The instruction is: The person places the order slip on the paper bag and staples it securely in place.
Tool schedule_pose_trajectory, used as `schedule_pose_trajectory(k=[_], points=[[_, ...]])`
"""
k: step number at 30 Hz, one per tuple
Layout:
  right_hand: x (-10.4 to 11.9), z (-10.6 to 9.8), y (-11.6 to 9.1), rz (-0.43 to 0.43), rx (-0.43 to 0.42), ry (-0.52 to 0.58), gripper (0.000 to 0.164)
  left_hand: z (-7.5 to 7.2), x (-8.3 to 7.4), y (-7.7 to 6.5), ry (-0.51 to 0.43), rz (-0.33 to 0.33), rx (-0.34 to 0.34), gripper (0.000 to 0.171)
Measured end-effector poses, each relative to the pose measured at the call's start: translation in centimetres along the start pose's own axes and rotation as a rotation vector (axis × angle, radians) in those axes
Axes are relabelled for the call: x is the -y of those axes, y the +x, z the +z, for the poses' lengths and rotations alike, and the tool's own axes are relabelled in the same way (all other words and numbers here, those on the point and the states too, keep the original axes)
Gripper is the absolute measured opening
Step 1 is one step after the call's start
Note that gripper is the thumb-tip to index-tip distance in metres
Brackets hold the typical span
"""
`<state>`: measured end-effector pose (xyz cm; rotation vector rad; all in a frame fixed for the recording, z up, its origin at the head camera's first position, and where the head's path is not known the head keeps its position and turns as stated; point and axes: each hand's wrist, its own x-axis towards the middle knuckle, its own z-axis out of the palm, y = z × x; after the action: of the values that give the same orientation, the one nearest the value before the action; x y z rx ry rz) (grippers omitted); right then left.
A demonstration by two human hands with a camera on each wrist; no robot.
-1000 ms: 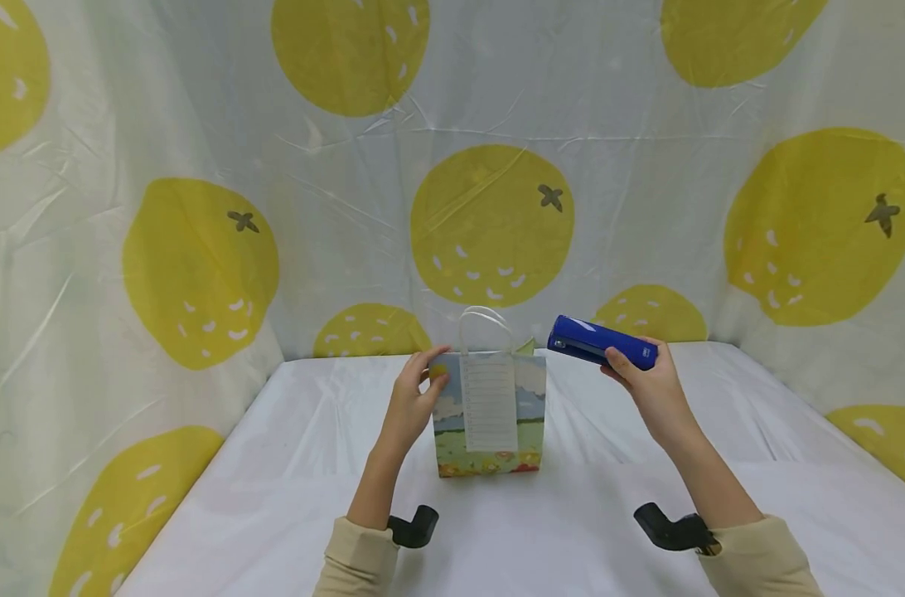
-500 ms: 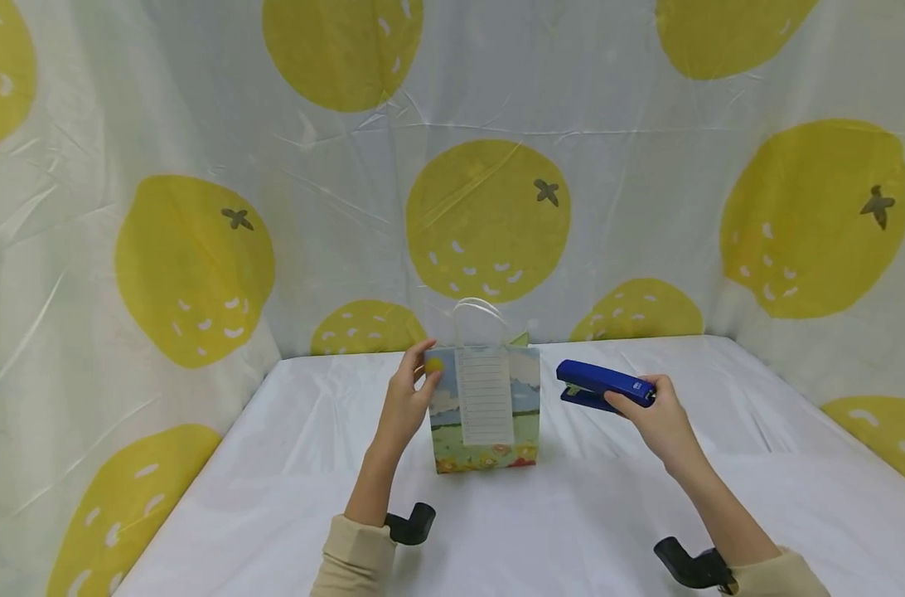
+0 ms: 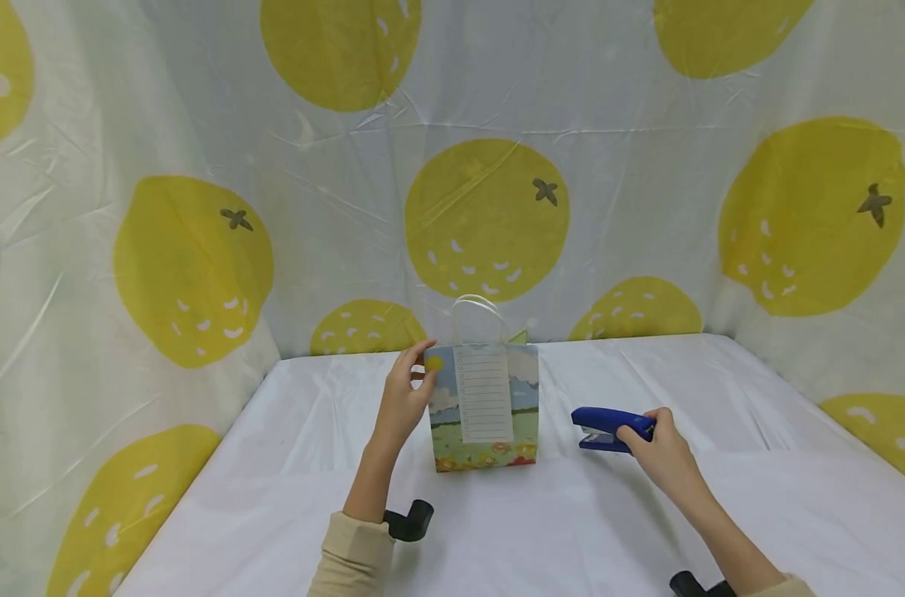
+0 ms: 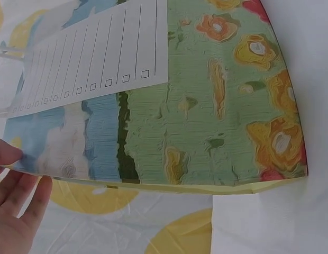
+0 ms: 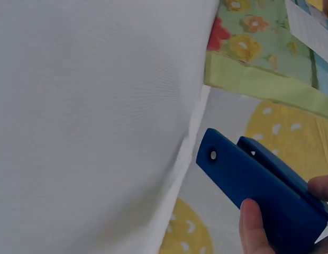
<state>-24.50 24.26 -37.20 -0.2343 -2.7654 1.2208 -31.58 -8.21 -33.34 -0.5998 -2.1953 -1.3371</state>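
Observation:
A paper gift bag [image 3: 523,423] with a painted meadow and sky stands upright on the white table. A lined checklist slip [image 3: 485,394] lies flat against its front, reaching up to the top edge. My left hand [image 3: 404,398] pinches the bag's upper left edge, its thumb [image 4: 8,153] on the front and the other fingers round the side. To the right of the bag, my right hand [image 3: 665,452] grips a blue stapler [image 3: 612,419] by its rear end, just above the table. The stapler's front end points toward the bag, its arms apart.
White cord handles [image 3: 476,300] rise above the bag. Behind the white-covered table [image 3: 318,431] hangs a curtain [image 3: 333,199] printed with yellow fruit. Black wrist-camera mounts [image 3: 411,522] sit at both wrists.
My right hand has lowered the stapler and drawn it nearer to me, away from the bag's top. The stapler has turned to show its parted arms. My left hand stays on the bag.

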Motion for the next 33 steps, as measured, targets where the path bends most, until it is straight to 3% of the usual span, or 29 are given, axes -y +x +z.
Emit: schedule_pose_trajectory(k=[11, 16, 23, 27, 33], points=[[-1.2, 0.3, -1.0, 0.014, -0.015, -0.080, 0.051, -0.1, 0.0, -0.1, -0.018, -0.044, -0.031, 0.044], [-1.2, 0.2, -1.6, 0.019, 0.043, -0.166, 0.050, -0.4, 0.0, -0.2, -0.003, -0.040, -0.020, 0.046], [-1.4, 0.9, -1.9, -0.064, 0.137, -0.274, 0.056, -1.3, -0.1, -0.8, 0.026, -0.043, 0.008, 0.044], [-1.6, 1.0, -2.0, -0.080, 0.156, -0.289, 0.058, -2.1, 0.0, -1.1, 0.079, -0.033, 0.002, 0.037], [-1.6, 1.0, -2.2, -0.077, 0.179, -0.299, 0.061, -3.3, 0.2, -1.6, 0.257, -0.030, 0.047, 0.038]])
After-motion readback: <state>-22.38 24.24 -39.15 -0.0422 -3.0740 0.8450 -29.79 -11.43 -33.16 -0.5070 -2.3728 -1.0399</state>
